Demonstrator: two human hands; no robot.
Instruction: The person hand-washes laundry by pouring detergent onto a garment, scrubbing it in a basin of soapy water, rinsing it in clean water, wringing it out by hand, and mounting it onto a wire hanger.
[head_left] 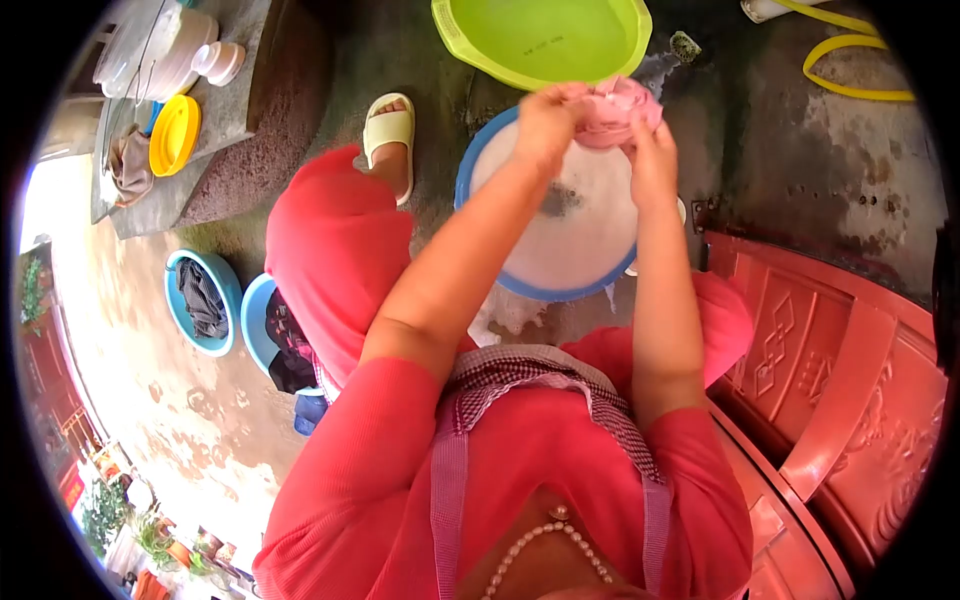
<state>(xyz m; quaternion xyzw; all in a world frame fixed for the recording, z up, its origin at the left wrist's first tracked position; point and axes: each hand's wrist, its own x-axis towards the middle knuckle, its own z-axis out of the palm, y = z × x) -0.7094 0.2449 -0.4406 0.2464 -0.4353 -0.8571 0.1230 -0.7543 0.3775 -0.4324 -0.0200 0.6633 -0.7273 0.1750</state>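
A bunched pink cloth (612, 112) is held up between my two hands, over the far edge of a blue-rimmed basin (585, 294). White suds fill that basin below my forearms. My left hand (550, 122) grips the cloth's left end, fingers partly hidden behind it. Closed on the cloth's right side is my right hand (652, 150). Just beyond the cloth stands a yellow-green basin (545, 50), which holds what looks like clear water.
Two blue basins (232, 305) with dark clothes stand on the floor at left. A stone slab (225, 110) carries plastic containers and a yellow basin (174, 136). Red carved panels (800, 370) line the right side. A yellow hose (850, 92) lies at upper right.
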